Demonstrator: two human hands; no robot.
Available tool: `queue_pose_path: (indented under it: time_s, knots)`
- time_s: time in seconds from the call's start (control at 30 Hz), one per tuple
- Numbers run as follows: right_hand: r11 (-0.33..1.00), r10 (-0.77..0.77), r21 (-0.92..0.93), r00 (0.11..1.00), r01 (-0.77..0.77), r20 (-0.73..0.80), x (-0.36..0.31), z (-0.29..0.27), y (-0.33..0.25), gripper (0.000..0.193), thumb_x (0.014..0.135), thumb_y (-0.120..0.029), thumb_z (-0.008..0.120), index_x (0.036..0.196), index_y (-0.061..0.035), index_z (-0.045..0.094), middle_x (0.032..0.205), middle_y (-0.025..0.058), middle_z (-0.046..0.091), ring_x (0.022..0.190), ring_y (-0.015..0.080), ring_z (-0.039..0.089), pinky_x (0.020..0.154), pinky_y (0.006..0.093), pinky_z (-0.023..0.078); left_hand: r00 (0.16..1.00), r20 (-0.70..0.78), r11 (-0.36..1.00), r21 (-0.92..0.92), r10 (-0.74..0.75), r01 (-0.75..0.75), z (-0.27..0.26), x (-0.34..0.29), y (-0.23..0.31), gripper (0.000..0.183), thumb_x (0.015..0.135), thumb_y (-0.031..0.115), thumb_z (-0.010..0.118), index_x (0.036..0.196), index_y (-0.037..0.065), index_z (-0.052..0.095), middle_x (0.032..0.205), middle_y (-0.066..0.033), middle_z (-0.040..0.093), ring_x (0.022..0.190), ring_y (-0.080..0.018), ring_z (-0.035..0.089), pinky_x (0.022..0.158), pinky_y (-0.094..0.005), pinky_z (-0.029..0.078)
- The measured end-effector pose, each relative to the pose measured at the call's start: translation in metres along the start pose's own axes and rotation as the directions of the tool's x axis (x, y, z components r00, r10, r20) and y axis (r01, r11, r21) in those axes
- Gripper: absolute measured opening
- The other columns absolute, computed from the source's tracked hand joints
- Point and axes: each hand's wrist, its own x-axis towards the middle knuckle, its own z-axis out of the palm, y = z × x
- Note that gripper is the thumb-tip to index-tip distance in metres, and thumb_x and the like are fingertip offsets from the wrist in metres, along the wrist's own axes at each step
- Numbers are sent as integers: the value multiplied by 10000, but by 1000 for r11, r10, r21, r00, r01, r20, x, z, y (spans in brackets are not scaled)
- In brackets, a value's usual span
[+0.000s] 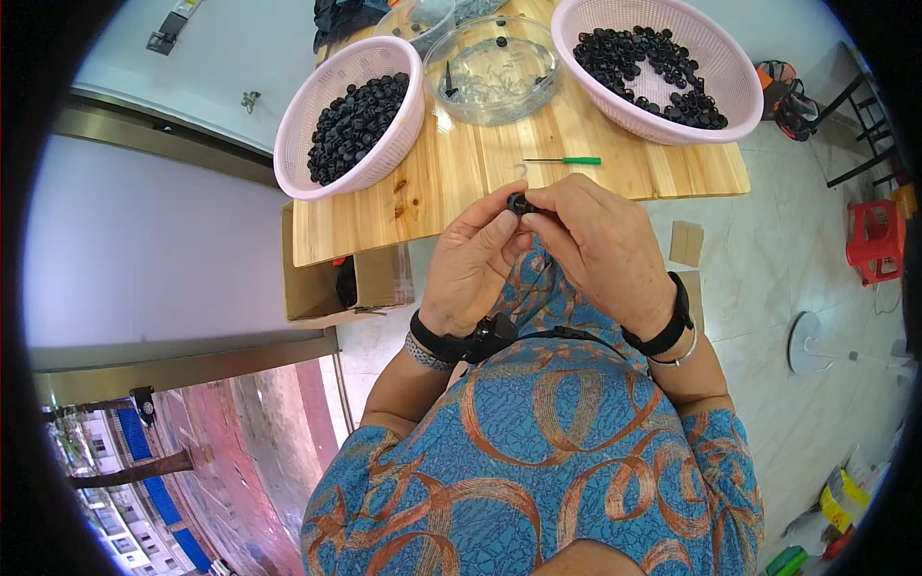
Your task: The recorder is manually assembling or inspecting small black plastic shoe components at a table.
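Note:
Just past the table's near edge, a small black round plastic part (519, 204) is pinched at the fingertips of both hands. My left hand (471, 264) grips it from the left between thumb and fingers. From the right, the thumb and forefinger of my right hand (610, 250) close on it too; the fingers hide much of it. A thin-shafted screwdriver with a green handle (581, 160) lies on the wooden table (451, 178) beyond my hands. Near my fingertips is a tiny clear curved piece (521, 171).
Pink baskets of black parts stand left (288, 158) and right (615, 110). Between them sits a clear round tub (499, 115) with small clear pieces. Below the table's left end is a cardboard box (317, 298). A red stool (874, 240) stands at far right.

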Motion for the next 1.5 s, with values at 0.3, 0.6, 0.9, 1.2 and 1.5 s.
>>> queue_pose_path:
  time_s: [0.3,0.6,0.9,1.2,1.5]
  knots:
    - [1000,6,-29,1000,-6,-5,1,-1,1,108,775,-87,577,842,-11,538,758,120,550,697,284,572,588,353,459,992,-32,967,232,119,-108,6,0,-5,334,878,30,482,1207,-27,457,1109,-100,566,962,-161,574,848,-286,477]
    - [971,157,183,988,-154,2,-1,0,3,154,758,-85,603,887,-16,555,772,130,585,699,290,592,592,335,466,991,-47,965,239,123,-109,11,-1,-3,321,870,14,503,1187,-27,482,1070,-109,571,948,-158,567,831,-271,481]
    - [863,311,414,950,-289,14,0,-3,10,132,729,-73,640,819,0,576,689,109,583,574,213,585,525,283,459,999,-50,999,-45,-14,12,4,4,2,305,876,5,483,1179,-22,484,1028,-99,584,892,-135,596,788,-223,512]
    - [932,222,298,975,-205,-24,-1,-3,9,127,726,-82,635,808,-14,565,684,104,564,597,228,583,528,299,454,998,-62,999,37,9,-7,9,5,-1,299,877,-3,475,1175,-6,493,1040,-93,582,918,-144,585,820,-249,497]
    - [955,187,237,982,-180,-6,-2,-6,10,125,729,-95,628,792,-18,552,698,114,564,628,254,585,544,320,452,996,-65,981,189,56,-43,12,4,-6,298,872,-2,485,1170,-6,501,1071,-102,571,960,-162,568,841,-279,482]
